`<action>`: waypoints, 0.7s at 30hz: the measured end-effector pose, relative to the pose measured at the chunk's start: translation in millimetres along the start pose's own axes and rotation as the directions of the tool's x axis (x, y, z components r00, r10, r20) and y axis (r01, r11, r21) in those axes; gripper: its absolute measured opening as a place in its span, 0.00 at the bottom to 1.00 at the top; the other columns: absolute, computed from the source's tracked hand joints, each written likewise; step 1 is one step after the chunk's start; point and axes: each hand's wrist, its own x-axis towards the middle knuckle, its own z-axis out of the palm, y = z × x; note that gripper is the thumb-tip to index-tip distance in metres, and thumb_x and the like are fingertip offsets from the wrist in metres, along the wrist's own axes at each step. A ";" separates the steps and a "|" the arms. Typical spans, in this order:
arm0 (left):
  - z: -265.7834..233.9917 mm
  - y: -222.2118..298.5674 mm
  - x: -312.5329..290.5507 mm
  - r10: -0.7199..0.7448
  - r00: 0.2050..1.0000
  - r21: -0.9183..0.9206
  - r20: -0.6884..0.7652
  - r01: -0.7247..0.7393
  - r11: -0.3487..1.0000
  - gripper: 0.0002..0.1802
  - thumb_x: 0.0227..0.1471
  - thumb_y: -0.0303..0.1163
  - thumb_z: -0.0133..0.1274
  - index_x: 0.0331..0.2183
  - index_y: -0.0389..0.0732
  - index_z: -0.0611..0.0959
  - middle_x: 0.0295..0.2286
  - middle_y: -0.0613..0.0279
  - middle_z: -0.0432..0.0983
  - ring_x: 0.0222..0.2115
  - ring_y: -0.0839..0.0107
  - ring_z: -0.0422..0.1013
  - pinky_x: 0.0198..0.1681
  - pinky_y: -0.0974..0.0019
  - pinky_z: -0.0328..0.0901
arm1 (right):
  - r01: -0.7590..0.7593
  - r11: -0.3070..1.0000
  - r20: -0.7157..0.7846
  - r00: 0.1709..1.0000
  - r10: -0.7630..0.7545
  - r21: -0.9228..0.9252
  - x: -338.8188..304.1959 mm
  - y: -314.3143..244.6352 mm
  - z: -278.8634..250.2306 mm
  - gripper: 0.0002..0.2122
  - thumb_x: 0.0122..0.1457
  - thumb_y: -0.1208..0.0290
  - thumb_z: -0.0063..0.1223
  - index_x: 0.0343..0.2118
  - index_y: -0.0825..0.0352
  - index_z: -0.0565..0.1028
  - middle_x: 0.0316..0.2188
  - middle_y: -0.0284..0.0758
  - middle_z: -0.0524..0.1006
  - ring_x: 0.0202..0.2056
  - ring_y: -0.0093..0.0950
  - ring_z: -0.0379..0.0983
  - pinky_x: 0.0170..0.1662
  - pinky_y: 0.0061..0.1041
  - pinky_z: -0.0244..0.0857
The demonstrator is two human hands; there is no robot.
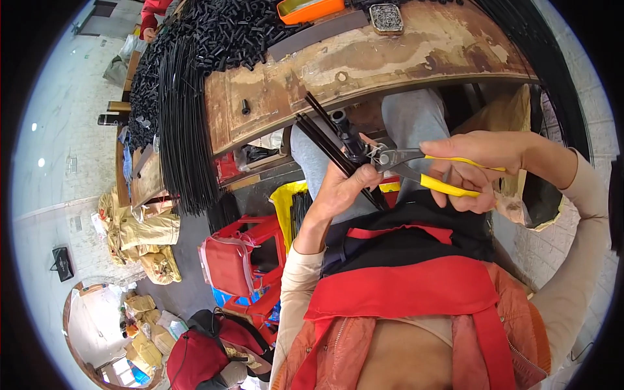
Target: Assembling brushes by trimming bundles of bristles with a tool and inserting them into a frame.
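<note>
My left hand is closed around several thin black rods and a black tubular fitting, held over my lap just off the bench's front edge. The fitting points up and away, with its round open end showing. In my right hand is a pair of pliers with yellow handles. Their handles stand apart, and the jaws meet the lower end of the fitting beside my left fingers. Thin, light wire-like bits show at the jaws; whether these are gripped I cannot tell.
On the worn wooden bench are a heap of black tubular fittings, a hanging bundle of black rods, one loose fitting, a tin of small metal pieces and an orange tray. A red stool stands left. Another person's hand shows far left.
</note>
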 end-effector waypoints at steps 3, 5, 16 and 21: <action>-7.4 -3.8 -2.7 0.034 0.998 -0.060 0.061 -0.030 0.998 0.22 0.56 0.45 0.57 0.39 0.38 0.68 0.22 0.69 0.65 0.21 0.80 0.61 0.26 0.74 0.57 | -0.240 0.956 0.251 0.948 0.194 0.167 -7.6 -12.5 3.4 0.31 0.65 0.41 0.29 0.37 0.72 0.69 0.15 0.34 0.67 0.13 0.23 0.61 0.16 0.22 0.53; -8.6 -4.7 -2.1 0.032 0.999 -0.111 0.035 -0.028 0.993 0.21 0.57 0.44 0.56 0.39 0.38 0.68 0.21 0.69 0.65 0.21 0.80 0.61 0.25 0.74 0.57 | -0.085 0.995 0.090 0.993 0.080 0.053 -9.7 -12.6 11.9 0.28 0.67 0.44 0.30 0.37 0.70 0.70 0.16 0.32 0.68 0.14 0.20 0.60 0.17 0.20 0.53; 2.7 -2.5 8.3 0.040 0.994 -0.007 -0.105 -0.041 0.999 0.12 0.61 0.36 0.52 0.31 0.38 0.72 0.20 0.71 0.64 0.20 0.82 0.59 0.23 0.75 0.56 | 0.060 0.968 -0.238 0.964 -0.120 -0.244 -21.7 -24.8 20.0 0.23 0.68 0.49 0.35 0.30 0.67 0.67 0.16 0.32 0.68 0.14 0.18 0.62 0.17 0.19 0.56; 7.7 -3.3 7.5 0.045 0.986 0.024 -0.162 -0.042 0.999 0.11 0.61 0.36 0.51 0.31 0.38 0.72 0.19 0.72 0.64 0.20 0.83 0.59 0.23 0.76 0.55 | -0.121 0.866 -0.229 0.973 0.007 -0.485 -28.5 -56.4 17.6 0.22 0.67 0.51 0.38 0.27 0.67 0.67 0.13 0.32 0.69 0.11 0.20 0.63 0.16 0.22 0.58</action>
